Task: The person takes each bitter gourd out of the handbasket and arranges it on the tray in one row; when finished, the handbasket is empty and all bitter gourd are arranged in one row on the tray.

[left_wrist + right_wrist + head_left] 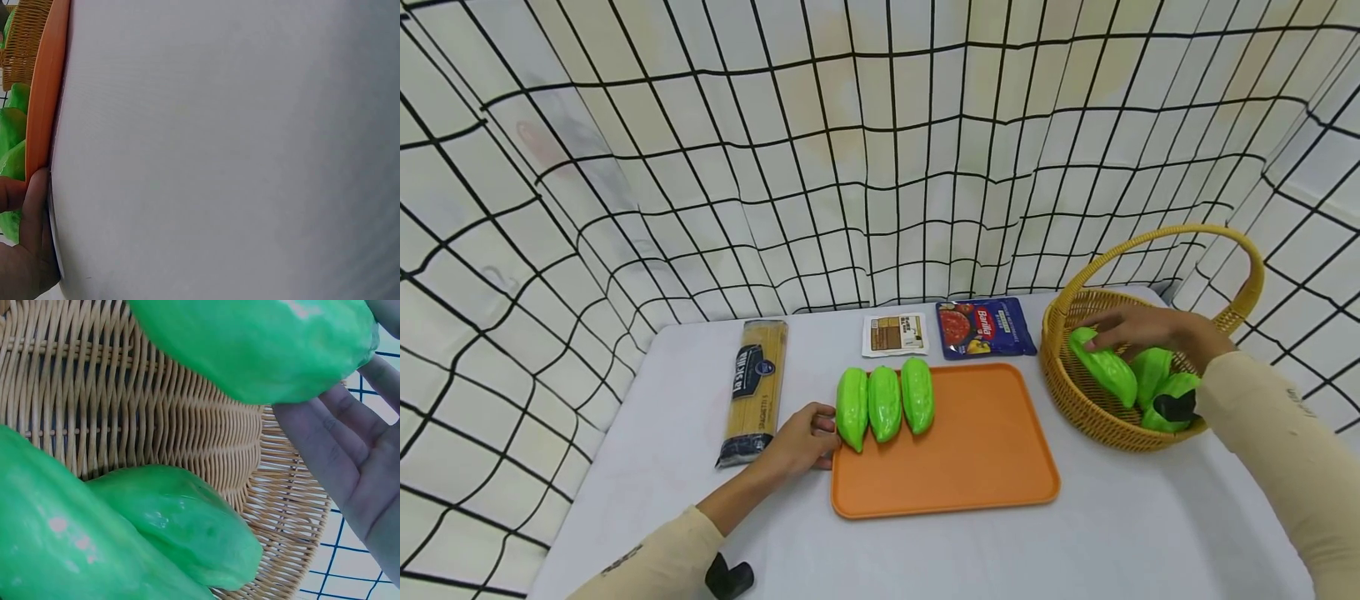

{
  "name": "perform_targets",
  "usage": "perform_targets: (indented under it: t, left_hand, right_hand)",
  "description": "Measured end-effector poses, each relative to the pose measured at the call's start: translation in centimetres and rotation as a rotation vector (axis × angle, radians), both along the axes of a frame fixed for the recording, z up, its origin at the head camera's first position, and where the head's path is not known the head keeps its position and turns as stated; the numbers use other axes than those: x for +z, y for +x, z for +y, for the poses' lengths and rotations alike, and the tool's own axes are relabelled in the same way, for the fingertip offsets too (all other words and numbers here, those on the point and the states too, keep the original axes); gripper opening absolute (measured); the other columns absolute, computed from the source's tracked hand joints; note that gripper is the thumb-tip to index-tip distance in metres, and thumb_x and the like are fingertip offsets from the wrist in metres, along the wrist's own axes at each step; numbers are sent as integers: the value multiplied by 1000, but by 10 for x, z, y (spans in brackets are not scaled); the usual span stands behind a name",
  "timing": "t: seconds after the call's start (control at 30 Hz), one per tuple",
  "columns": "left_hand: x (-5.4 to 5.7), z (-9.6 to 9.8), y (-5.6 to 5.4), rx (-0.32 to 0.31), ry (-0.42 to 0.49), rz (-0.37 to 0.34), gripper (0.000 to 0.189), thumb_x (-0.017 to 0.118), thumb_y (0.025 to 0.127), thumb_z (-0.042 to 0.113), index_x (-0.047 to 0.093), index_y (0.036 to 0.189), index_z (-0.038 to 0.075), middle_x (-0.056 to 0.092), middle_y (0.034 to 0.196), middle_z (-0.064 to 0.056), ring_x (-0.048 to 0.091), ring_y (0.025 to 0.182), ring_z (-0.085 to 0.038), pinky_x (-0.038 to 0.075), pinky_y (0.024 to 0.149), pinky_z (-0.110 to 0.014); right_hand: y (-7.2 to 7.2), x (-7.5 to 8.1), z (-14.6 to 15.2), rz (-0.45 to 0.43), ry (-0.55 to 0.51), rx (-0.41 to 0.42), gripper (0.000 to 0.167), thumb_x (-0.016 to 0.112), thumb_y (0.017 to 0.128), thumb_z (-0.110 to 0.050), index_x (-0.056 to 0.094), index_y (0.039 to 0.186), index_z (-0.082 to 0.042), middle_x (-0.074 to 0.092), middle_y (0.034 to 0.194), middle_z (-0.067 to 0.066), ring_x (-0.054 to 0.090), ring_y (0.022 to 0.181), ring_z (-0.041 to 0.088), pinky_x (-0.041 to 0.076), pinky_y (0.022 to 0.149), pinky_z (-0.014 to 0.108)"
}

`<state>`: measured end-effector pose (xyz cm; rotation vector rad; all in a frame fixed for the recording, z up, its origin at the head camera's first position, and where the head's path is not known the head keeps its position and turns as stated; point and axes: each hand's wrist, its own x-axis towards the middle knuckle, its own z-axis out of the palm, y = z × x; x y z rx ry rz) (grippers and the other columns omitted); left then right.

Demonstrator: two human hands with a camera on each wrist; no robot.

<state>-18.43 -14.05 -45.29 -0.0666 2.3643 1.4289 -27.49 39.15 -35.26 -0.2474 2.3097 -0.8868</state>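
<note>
My left hand (805,437) pinches the left rim of an orange tray (970,450); the left wrist view shows a thumb and finger (36,194) at its edge. Three glossy green ridged fruits lie side by side on the tray's left half, the nearest of them a green fruit (852,408) close to that hand. Over the wicker basket (1075,408) my right hand (1138,329) holds the end of another green ridged fruit (262,344) between thumb and fingers. Beneath it, further green fruits (181,519) lie inside the basket.
A spaghetti pack (756,392) lies left of the tray. Behind the tray are a small white-and-brown packet (895,335) and a blue Barilla pouch (985,327). The basket's tall handle (1180,231) arches over it. Black netting (865,183) hangs before white cloth around the table.
</note>
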Motion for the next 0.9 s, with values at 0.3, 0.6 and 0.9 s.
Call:
perform_targets:
  t: [0.3,0.6,0.9]
  left_hand:
    - [-2,-1,0,1,7,3,51,65,92,6,48,140,2,56,119,-14,63,98,-21,64,68,-32]
    - [-1,0,-1,6,7,5,52,65,91,6,48,140,1,56,119,-14,63,95,-21,64,68,-31]
    - [-1,0,0,4,8,7,52,65,90,5,48,139,1,55,117,-14,62,94,-21,64,67,-31]
  right_hand:
    - [7,9,1,37,-4,-13,74,61,98,-41,31,156,-6,25,159,30,38,140,49,54,103,52]
    - [14,14,1,95,-38,-19,70,60,99,-37,31,155,-5,26,158,31,40,138,50,56,99,51]
    - [27,16,-3,142,-57,6,67,58,100,-37,33,154,-5,29,157,29,40,138,51,56,98,54]
